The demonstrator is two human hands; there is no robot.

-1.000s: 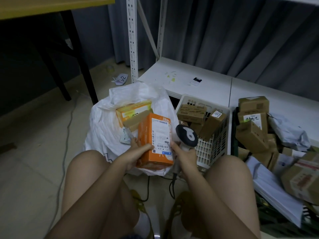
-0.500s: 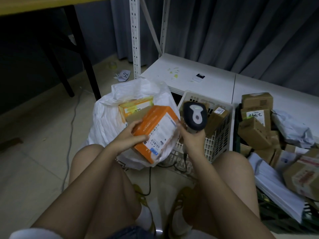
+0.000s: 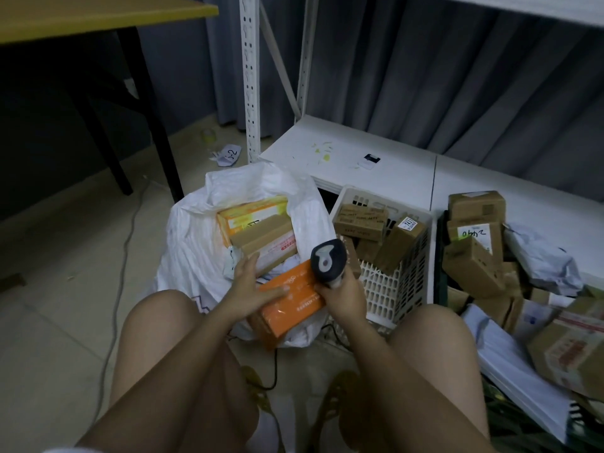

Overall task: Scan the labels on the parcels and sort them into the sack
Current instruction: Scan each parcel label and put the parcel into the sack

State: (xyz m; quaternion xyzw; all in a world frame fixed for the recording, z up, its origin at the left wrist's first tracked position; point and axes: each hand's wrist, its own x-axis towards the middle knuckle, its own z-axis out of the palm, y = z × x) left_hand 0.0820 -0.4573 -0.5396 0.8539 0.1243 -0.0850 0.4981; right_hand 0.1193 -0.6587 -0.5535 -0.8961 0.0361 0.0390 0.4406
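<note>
Pressing flat on the orange box [image 3: 287, 305], the left hand [image 3: 248, 286] is keeping its fingers [image 3: 273, 291] straight and apart as the box is lying at the near lip of the white sack [image 3: 192, 250], seemingly going in. The right hand [image 3: 343, 289] is clamping its fingers around the barcode scanner [image 3: 327, 261]. Farther in, a yellow box [image 3: 248, 212] and a brown carton [image 3: 261, 238] are already sitting inside. Right of the sack, the white crate [image 3: 392, 282] and the heap of parcels [image 3: 474, 256] are waiting, so most sorting is looking undone.

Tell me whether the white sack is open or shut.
Open: the white sack's mouth gapes, showing parcels inside.
</note>
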